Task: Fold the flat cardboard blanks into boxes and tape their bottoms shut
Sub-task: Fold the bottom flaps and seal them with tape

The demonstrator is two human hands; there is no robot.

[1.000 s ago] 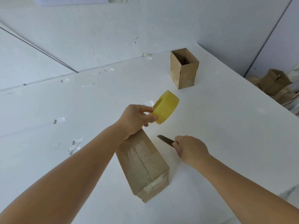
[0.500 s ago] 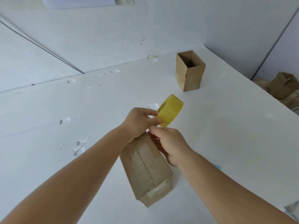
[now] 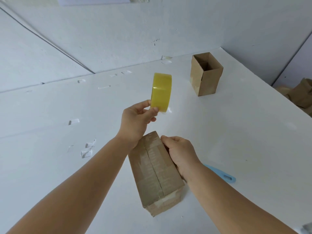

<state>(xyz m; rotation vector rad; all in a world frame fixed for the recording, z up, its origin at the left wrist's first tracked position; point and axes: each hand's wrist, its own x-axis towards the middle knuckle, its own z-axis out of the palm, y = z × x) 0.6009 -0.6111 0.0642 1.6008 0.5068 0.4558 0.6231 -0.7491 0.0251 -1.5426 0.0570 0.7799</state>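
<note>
A brown cardboard box (image 3: 156, 173) stands upside down on the white table, its taped bottom seam facing up. My right hand (image 3: 179, 153) grips its far right edge with curled fingers. My left hand (image 3: 137, 119) pinches a yellow roll of tape (image 3: 161, 92) and holds it up above the table, beyond the box. A second finished box (image 3: 206, 75) stands upright and open-topped at the back right.
A blue-handled cutter (image 3: 221, 173) lies on the table just right of my right forearm. Scraps of tape (image 3: 87, 148) dot the white table (image 3: 244, 141) at the left. More cardboard (image 3: 302, 93) lies off the table's right edge. White walls close off the back.
My right hand has let go of the cutter, which now lies on the table, and moved onto the box's edge. My left hand has lifted the tape roll higher and turned it upright.
</note>
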